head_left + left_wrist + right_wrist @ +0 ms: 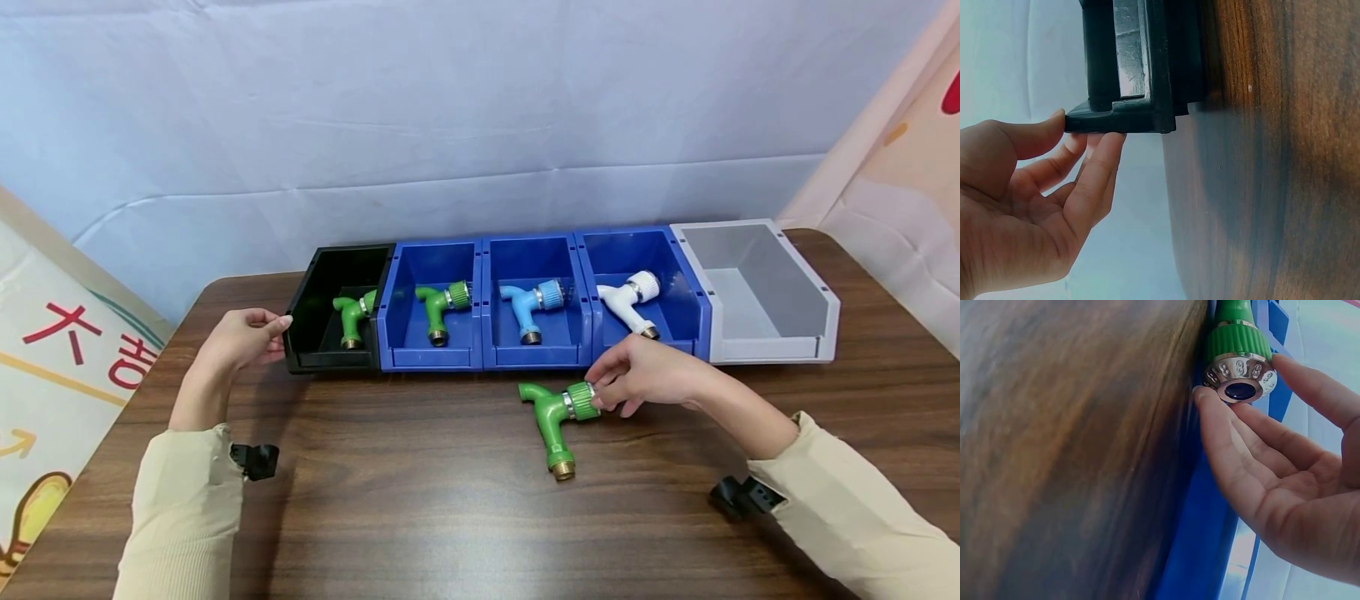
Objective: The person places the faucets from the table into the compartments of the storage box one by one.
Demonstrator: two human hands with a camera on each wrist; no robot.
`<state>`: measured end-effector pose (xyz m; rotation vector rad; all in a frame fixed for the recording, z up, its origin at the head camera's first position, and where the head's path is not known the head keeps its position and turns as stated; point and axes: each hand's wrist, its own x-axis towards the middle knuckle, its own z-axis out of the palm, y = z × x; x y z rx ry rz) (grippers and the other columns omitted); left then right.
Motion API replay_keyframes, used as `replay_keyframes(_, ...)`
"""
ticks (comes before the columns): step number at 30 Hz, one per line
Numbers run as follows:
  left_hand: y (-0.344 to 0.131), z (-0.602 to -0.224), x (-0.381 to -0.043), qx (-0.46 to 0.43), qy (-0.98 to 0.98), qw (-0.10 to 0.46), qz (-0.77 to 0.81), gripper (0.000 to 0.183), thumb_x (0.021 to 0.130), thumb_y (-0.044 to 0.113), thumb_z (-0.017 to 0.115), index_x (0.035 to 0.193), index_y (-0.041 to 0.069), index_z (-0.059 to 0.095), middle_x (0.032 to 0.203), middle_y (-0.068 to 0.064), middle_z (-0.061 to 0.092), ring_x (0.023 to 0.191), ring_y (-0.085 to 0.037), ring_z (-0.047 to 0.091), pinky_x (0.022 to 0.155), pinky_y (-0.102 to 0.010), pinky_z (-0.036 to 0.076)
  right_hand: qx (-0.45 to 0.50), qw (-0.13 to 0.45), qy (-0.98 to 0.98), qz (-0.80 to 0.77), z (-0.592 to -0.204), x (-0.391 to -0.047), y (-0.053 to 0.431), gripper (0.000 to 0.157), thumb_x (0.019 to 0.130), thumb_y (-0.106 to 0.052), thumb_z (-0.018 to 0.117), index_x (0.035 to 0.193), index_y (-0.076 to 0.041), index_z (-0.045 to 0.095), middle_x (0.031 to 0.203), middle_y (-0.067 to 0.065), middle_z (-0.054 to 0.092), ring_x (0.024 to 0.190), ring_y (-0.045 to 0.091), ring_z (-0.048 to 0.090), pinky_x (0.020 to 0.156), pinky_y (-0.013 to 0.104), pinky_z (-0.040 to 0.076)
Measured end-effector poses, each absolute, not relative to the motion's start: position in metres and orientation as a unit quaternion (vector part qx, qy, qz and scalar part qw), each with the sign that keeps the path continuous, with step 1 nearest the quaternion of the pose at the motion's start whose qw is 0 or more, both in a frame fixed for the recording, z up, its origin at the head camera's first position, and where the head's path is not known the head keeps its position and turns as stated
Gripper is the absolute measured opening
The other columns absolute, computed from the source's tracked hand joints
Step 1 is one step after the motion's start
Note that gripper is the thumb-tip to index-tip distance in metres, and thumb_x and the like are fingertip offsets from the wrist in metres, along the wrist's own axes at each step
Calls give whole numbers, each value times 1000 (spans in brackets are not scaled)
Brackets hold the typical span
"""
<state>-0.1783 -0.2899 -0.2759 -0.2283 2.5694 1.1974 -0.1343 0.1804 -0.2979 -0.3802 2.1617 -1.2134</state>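
Observation:
My right hand [654,372] pinches the knob end of a green faucet [551,421] between thumb and fingers, in front of the blue bins. The faucet's brass threaded end points toward me; whether it touches the table, I cannot tell. In the right wrist view, the knob's silver end cap [1240,375] shows between the fingertips. My left hand [243,342] touches the outer left side of the black bin [333,361]. The left wrist view has the thumb at the bin's rim [1119,117] and nearly straight fingers along its side.
Another green faucet [351,319] lies in the black bin. Three blue bins [431,358] hold a green faucet [437,312], a light blue faucet [528,310] and a white faucet [626,302]. A grey bin [772,350] ends the row. Wooden tabletop [420,500] lies in front.

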Motion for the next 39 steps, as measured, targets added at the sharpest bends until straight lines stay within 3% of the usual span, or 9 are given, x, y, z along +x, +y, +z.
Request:
replay_keyframes(14,-290,-276,-179,-76,893,146,419,42,98,29,42,116,-10,44,87,-7,50,74,-10,53,74,-27,53,-154,312,819,-457,-300,-135,177,48,79,-7,69,119,13,52,105,17,62,79,18,62,66,35,55)
replay_keyframes(39,-292,-279,-180,-80,890,145,426,39,98,28,43,112,-9,46,83,-6,51,71,-10,55,74,-28,53,-181,300,824,-445,-300,-132,175,36,73,-1,70,106,9,59,82,8,63,71,17,57,63,33,52)
